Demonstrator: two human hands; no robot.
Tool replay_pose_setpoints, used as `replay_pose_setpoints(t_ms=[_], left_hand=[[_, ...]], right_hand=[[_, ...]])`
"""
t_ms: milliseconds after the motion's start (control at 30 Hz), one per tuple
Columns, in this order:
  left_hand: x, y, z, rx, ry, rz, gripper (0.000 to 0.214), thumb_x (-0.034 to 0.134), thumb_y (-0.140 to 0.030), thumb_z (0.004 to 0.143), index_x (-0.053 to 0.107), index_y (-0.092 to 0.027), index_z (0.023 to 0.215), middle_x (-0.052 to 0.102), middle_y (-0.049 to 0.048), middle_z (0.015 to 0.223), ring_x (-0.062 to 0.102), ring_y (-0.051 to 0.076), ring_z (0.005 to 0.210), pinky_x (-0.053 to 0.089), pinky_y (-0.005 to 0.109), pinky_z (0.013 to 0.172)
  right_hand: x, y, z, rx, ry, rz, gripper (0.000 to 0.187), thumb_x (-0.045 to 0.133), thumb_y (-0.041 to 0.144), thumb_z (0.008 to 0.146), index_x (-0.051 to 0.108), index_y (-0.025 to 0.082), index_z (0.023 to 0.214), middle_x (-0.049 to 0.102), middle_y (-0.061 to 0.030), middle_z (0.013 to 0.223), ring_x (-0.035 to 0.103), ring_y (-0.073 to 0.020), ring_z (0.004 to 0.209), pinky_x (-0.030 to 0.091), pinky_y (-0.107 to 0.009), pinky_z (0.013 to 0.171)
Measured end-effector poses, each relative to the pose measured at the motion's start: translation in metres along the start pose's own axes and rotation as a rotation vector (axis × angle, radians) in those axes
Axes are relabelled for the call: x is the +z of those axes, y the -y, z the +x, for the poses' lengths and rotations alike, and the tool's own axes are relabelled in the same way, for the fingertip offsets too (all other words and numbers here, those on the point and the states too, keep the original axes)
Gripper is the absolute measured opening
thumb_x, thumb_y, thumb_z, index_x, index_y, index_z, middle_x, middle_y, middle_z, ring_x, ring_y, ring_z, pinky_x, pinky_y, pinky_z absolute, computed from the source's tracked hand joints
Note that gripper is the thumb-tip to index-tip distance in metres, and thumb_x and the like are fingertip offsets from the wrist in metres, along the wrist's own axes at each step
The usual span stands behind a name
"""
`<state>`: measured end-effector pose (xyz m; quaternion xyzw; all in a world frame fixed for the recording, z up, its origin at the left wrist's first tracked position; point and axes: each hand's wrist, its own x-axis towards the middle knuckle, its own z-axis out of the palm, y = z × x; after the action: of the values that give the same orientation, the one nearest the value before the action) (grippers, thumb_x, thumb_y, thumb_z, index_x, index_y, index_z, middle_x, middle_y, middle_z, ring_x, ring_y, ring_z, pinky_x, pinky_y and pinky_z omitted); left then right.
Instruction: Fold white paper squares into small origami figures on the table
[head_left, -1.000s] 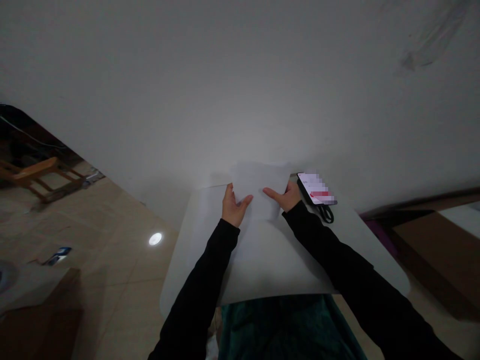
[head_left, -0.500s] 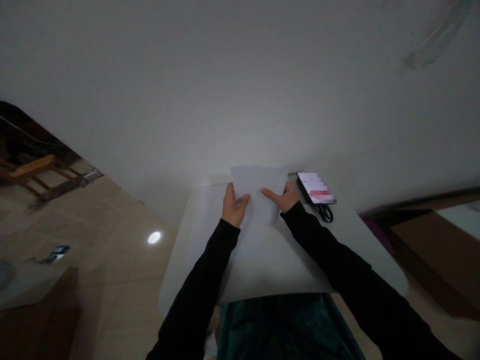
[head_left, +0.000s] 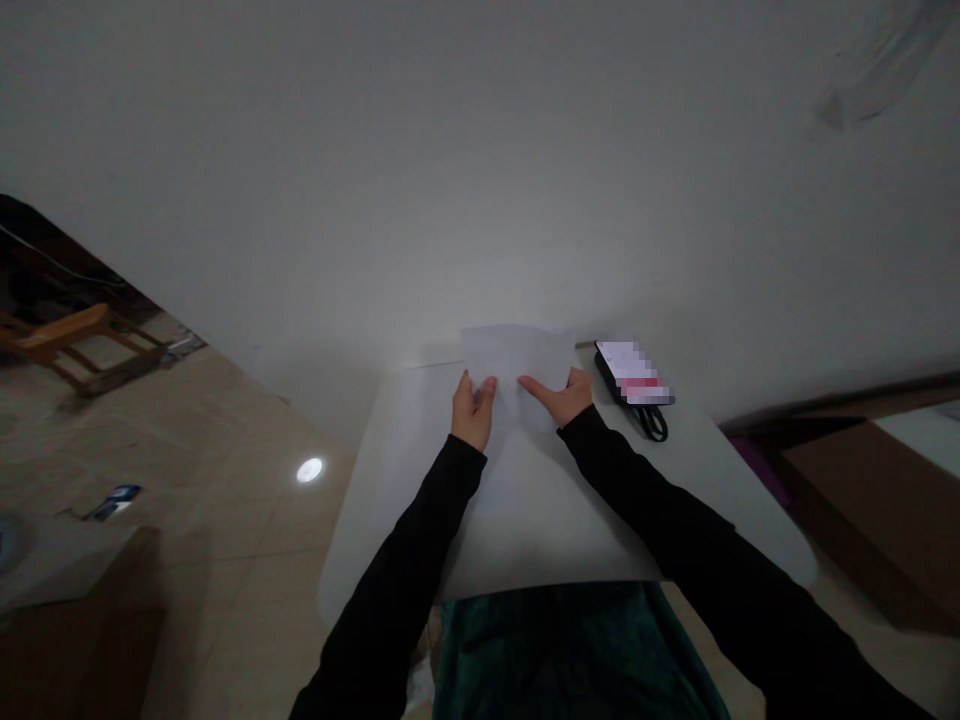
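Observation:
A white sheet of paper (head_left: 517,362) lies at the far side of the white table (head_left: 540,500), partly lifted toward the wall. My left hand (head_left: 472,412) grips the sheet's left edge, thumb against the fingers. My right hand (head_left: 561,398) holds its right side, thumb stretched across the paper and fingers curled behind it. Both arms are in black sleeves.
A phone (head_left: 628,374) with a lit screen lies right of my right hand, a black cord (head_left: 651,422) looped beside it. A pale wall rises just behind the table. A wooden chair (head_left: 67,345) stands far left on the tiled floor. A brown box (head_left: 75,620) sits at lower left.
My left thumb has closed in against the fingers on the paper's edge. Both hands have drawn slightly closer together, and the sheet has been pulled in and bent between them.

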<state>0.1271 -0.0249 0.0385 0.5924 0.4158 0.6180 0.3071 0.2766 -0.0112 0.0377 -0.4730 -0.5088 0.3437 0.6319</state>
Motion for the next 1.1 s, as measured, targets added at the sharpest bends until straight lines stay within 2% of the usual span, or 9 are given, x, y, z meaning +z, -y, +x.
replay_pose_setpoints(t_ms=[133,267,400,533,633,767,900,1033,1100], left_hand=[[-0.002,0.0,0.002,0.064,-0.019,0.022,0.036,0.053,-0.042,0.088,0.055,-0.018,0.115,0.063,0.0112,0.114,0.059,0.021,0.108,0.046,0.037,0.097],[0.0,0.01,0.0,0.013,-0.049,0.031,0.038,0.055,-0.043,0.086,0.055,-0.015,0.111,0.063,0.0127,0.11,0.06,0.022,0.105,0.046,0.04,0.096],[0.002,0.02,-0.002,0.034,-0.061,0.023,0.039,0.054,-0.043,0.086,0.053,-0.015,0.112,0.063,0.0132,0.111,0.06,0.022,0.105,0.046,0.039,0.096],[0.002,0.029,-0.003,-0.02,-0.06,0.039,0.041,0.054,-0.045,0.086,0.053,-0.013,0.111,0.062,0.0155,0.111,0.06,0.023,0.106,0.046,0.04,0.096],[0.0,0.031,-0.002,-0.001,-0.036,0.043,0.039,0.053,-0.043,0.087,0.052,-0.014,0.113,0.062,0.0145,0.113,0.06,0.023,0.108,0.045,0.04,0.097],[-0.005,0.025,0.002,0.045,-0.06,0.123,0.035,0.052,-0.042,0.088,0.053,-0.014,0.109,0.063,0.0134,0.107,0.061,0.023,0.102,0.046,0.039,0.094],[-0.012,0.022,0.006,0.034,-0.119,0.254,0.032,0.048,-0.041,0.089,0.053,-0.014,0.105,0.064,0.0117,0.103,0.061,0.022,0.1,0.047,0.037,0.091],[-0.017,0.02,0.007,0.028,-0.162,0.345,0.029,0.046,-0.037,0.09,0.052,-0.014,0.105,0.064,0.0113,0.099,0.062,0.021,0.097,0.049,0.035,0.089],[-0.018,0.02,0.007,0.019,-0.163,0.396,0.029,0.047,-0.036,0.09,0.051,-0.012,0.105,0.064,0.0121,0.096,0.063,0.022,0.094,0.049,0.036,0.087]], right_hand=[[0.002,0.001,-0.002,-0.029,-0.011,0.003,0.033,0.08,0.043,0.056,0.071,0.017,0.075,0.074,-0.0104,0.08,0.069,-0.0268,0.071,0.058,-0.043,0.067],[0.003,-0.005,-0.002,-0.014,0.021,-0.031,0.033,0.08,0.042,0.054,0.07,0.015,0.071,0.074,-0.0097,0.074,0.069,-0.0254,0.066,0.057,-0.04,0.064],[0.003,-0.012,-0.002,-0.02,0.02,-0.045,0.033,0.079,0.042,0.054,0.07,0.015,0.072,0.074,-0.01,0.075,0.068,-0.0245,0.068,0.057,-0.037,0.065],[0.004,-0.018,-0.002,0.043,0.039,-0.04,0.035,0.08,0.044,0.051,0.069,0.016,0.07,0.074,-0.0099,0.074,0.068,-0.0241,0.067,0.056,-0.036,0.064],[0.004,-0.019,-0.003,0.066,0.049,-0.028,0.037,0.081,0.044,0.051,0.069,0.015,0.071,0.074,-0.0111,0.076,0.068,-0.0248,0.07,0.056,-0.036,0.065],[0.003,-0.011,-0.003,0.092,0.131,0.013,0.037,0.081,0.042,0.053,0.07,0.014,0.075,0.074,-0.0122,0.081,0.069,-0.0252,0.073,0.056,-0.037,0.067],[0.0,-0.001,0.002,0.123,0.246,0.121,0.039,0.08,0.042,0.056,0.07,0.015,0.082,0.074,-0.0084,0.083,0.069,-0.0222,0.071,0.056,-0.036,0.067],[-0.007,0.001,0.008,0.155,0.28,0.275,0.038,0.08,0.04,0.056,0.069,0.017,0.085,0.075,-0.0041,0.082,0.069,-0.0185,0.071,0.057,-0.035,0.072],[-0.012,0.0,0.011,0.182,0.296,0.276,0.036,0.081,0.039,0.056,0.069,0.017,0.082,0.075,-0.0037,0.079,0.069,-0.0177,0.068,0.057,-0.033,0.069]])
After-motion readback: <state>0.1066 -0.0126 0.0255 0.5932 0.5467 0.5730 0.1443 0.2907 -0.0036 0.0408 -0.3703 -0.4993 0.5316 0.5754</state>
